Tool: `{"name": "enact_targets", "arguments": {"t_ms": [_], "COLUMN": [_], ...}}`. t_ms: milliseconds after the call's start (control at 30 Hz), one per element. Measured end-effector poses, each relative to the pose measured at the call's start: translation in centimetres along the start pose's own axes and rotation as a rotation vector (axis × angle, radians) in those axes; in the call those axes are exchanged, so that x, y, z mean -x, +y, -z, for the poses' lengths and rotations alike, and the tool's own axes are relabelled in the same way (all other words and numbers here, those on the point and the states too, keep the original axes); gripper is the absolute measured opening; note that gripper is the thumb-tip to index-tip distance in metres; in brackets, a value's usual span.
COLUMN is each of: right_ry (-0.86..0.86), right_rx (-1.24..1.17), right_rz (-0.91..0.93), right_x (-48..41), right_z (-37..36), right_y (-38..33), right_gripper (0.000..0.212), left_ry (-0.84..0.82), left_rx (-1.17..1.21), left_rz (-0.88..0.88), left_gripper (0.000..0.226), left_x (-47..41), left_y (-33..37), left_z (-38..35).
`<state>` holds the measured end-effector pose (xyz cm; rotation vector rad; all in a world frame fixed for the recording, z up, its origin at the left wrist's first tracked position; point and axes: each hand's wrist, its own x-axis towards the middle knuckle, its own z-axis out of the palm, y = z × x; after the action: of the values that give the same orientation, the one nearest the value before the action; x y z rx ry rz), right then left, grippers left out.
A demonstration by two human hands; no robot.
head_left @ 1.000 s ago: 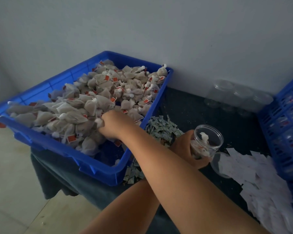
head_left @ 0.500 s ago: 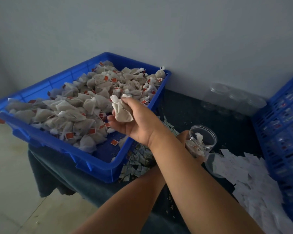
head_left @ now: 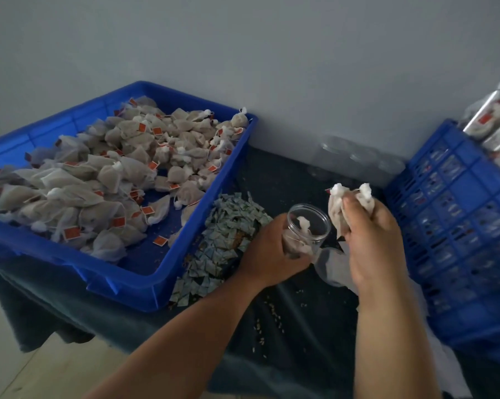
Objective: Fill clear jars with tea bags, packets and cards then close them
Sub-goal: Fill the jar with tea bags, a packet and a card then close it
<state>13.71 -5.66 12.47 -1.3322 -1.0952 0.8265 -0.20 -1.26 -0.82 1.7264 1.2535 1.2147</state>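
My left hand (head_left: 274,249) grips a clear open jar (head_left: 308,226) tilted toward the right, with tea bags showing inside it. My right hand (head_left: 372,234) holds a small bunch of white tea bags (head_left: 339,208) just right of the jar's mouth. A blue tray (head_left: 156,280) on the left is heaped with tea bags (head_left: 113,180) bearing red tags. A pile of small green-white packets (head_left: 225,240) lies between the tray and the jar. A clear lid (head_left: 329,269) lies on the dark cloth under my right hand.
A blue slatted crate (head_left: 456,226) stands at the right with filled jars (head_left: 493,122) on top. Empty clear jars (head_left: 355,162) stand against the wall behind. White cards (head_left: 444,358) peek out under my right forearm. Loose grains (head_left: 272,321) dot the dark tablecloth.
My right hand picked tea bags out of the blue tray and carried them rightward to the jar's mouth. The left hand kept hold of the jar.
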Motion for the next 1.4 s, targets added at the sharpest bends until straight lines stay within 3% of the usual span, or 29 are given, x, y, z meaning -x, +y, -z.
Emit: {"name": "enact_targets", "arguments": {"t_ms": [200, 333, 400, 467, 533, 667, 733, 833, 933, 1067, 1300, 1400], "right_ry": [0.049, 0.107, 0.012, -0.187, -0.219, 0.108, 0.188, 0.198, 0.135, 0.147, 0.151, -0.179], "right_rx": [0.152, 0.306, 0.6, 0.88, 0.822, 0.541, 0.359, 0.081, -0.005, 0.109, 0.341, 0.722], "right_rz": [0.118, 0.208, 0.224, 0.127, 0.079, 0.198, 0.066, -0.287, -0.154, 0.082, 0.291, 0.255], "right_x": [-1.8, -2.6, -3.2, -3.4, -3.4, -2.4, -2.9, -4.1, -3.1, -2.2, -3.0, -4.0], "right_z": [1.3, -0.2, -0.9, -1.4, -1.6, -0.8, -0.6, -0.5, 0.2, 1.2, 0.8, 0.6], "right_y": [-0.1, 0.9, 2.2, 3.3, 3.6, 3.5, 2.9, 1.1, 1.3, 2.2, 2.7, 3.2], "right_gripper": [0.012, 0.021, 0.028, 0.036, 0.037, 0.029, 0.028, 0.023, 0.019, 0.02, 0.016, 0.023], "left_ry": [0.04, 0.034, 0.03, 0.025, 0.021, 0.028, 0.044, 0.049, 0.044, 0.047, 0.042, 0.03], "left_rx": [-0.017, -0.02, -0.025, -0.025, -0.029, -0.019, -0.025, -0.014, -0.012, -0.016, -0.012, -0.011], "left_rz": [-0.02, -0.021, -0.015, -0.007, -0.012, -0.011, -0.021, -0.036, -0.037, -0.035, -0.032, -0.025], "left_gripper": [0.069, 0.069, 0.064, 0.061, 0.058, 0.059, 0.061, 0.061, 0.061, 0.062, 0.064, 0.059], "left_x": [-0.1, -0.1, -0.1, 0.0, 0.0, -0.2, -0.2, -0.2, -0.2, -0.1, 0.0, 0.0], "left_y": [-0.4, -0.6, -0.7, -0.6, -0.7, -0.8, -0.8, -0.8, -0.8, -0.5, -0.4, -0.4], "left_z": [-0.5, -0.6, -0.5, -0.6, -0.6, -0.7, -0.7, -0.7, -0.7, -0.6, -0.6, -0.5]}}
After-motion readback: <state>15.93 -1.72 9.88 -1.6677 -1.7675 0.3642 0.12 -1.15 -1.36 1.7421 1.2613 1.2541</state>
